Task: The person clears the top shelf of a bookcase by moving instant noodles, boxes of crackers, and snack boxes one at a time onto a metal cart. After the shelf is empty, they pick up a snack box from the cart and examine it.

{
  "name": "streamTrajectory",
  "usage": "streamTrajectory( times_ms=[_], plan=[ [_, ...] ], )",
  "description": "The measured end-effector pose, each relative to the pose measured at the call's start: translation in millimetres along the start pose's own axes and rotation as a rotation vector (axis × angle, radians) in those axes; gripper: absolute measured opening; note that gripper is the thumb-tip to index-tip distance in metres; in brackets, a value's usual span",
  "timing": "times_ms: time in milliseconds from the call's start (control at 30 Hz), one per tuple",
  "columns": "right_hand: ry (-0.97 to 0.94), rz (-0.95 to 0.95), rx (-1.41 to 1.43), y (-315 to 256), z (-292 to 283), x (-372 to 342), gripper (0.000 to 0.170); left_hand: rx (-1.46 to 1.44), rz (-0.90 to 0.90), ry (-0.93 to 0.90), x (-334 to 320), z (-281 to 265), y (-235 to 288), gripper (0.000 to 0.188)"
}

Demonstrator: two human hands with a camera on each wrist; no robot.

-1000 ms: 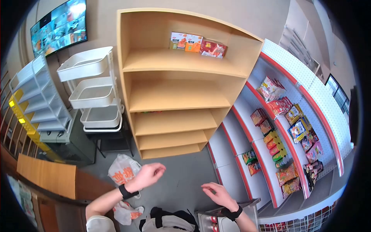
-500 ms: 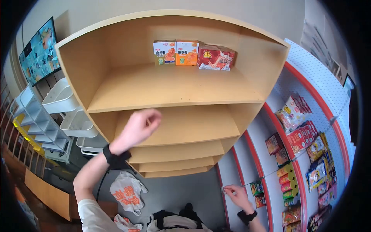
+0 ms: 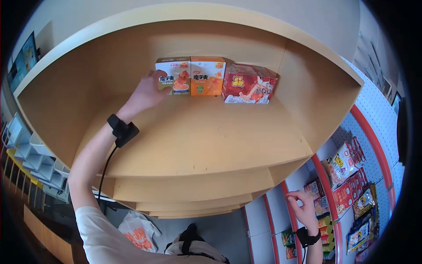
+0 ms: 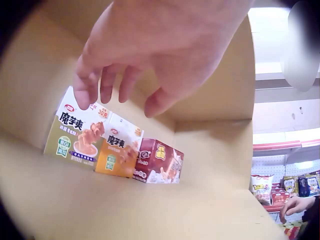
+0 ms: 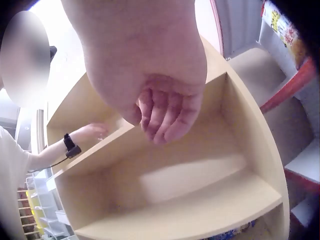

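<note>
On the top shelf [image 3: 211, 132] of a wooden bookcase, three snack boxes stand side by side. Leftmost is a white-and-olive box [image 3: 179, 78], then a white-and-orange box [image 3: 207, 79], then a dark red box [image 3: 250, 86] set at a slight angle. My left hand [image 3: 148, 90] reaches in at the white-and-olive box and overlaps its left side in the head view. From the left wrist view, its fingers [image 4: 106, 85] bend loosely and spread apart before the boxes, with nothing between them. Low on the right, my right hand [image 3: 303, 209] hangs loosely curled, holding nothing.
Right of the bookcase stands a rack [image 3: 378, 145] with red shelf edges, bearing snack bags [image 3: 343, 163] and several cans. A white plastic bag [image 3: 140, 231] lies on the floor. White tiered trays [image 3: 37, 154] stand at the left, beside the bookcase.
The view has come closer to the bookcase. My left hand has risen from low in front of it to the white-and-olive box on the top shelf. The right hand stays empty.
</note>
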State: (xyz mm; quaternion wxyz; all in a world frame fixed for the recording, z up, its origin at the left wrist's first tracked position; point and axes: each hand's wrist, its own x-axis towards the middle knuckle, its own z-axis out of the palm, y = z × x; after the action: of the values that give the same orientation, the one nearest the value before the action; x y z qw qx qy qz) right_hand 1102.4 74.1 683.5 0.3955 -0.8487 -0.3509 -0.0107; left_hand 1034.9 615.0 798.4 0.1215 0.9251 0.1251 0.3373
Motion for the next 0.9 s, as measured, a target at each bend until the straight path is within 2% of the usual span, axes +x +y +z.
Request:
streamTrajectory(
  times_ms=[33,67,100,167,267,500,567,700,767,900],
  plan=[
    [0.007,0.003,-0.011,-8,-4,9,0.011,0.055,0.033,0.053,14,7,-12,0.053],
    [0.017,-0.002,-0.05,-18,-10,17,0.011,0.014,-0.026,0.021,23,7,-13,0.059],
    [0.028,-0.012,-0.089,-25,-13,26,0.011,0.008,-0.022,0.033,34,13,-20,0.059],
    [0.041,-0.022,-0.091,-30,-16,40,0.01,0.128,-0.006,0.173,49,25,-33,0.059],
    [0.096,-0.056,-0.15,-41,-19,59,0.01,0.216,-0.008,0.216,61,30,-35,0.059],
    [0.088,-0.12,-0.193,-54,-14,87,0.011,0.202,0.024,0.119,70,22,-37,0.051],
    [0.099,-0.123,-0.203,-66,-14,92,0.012,0.193,0.054,-0.001,69,26,-36,0.053],
    [0.124,-0.203,-0.218,-76,-16,99,0.012,0.212,0.069,0.127,65,31,-27,0.058],
    [0.125,-0.216,-0.197,-77,-16,99,0.012,0.157,0.132,0.193,69,30,-27,0.065],
    [0.122,-0.201,-0.207,-77,-13,100,0.012,0.226,0.037,0.136,71,23,-19,0.074]
  ],
)
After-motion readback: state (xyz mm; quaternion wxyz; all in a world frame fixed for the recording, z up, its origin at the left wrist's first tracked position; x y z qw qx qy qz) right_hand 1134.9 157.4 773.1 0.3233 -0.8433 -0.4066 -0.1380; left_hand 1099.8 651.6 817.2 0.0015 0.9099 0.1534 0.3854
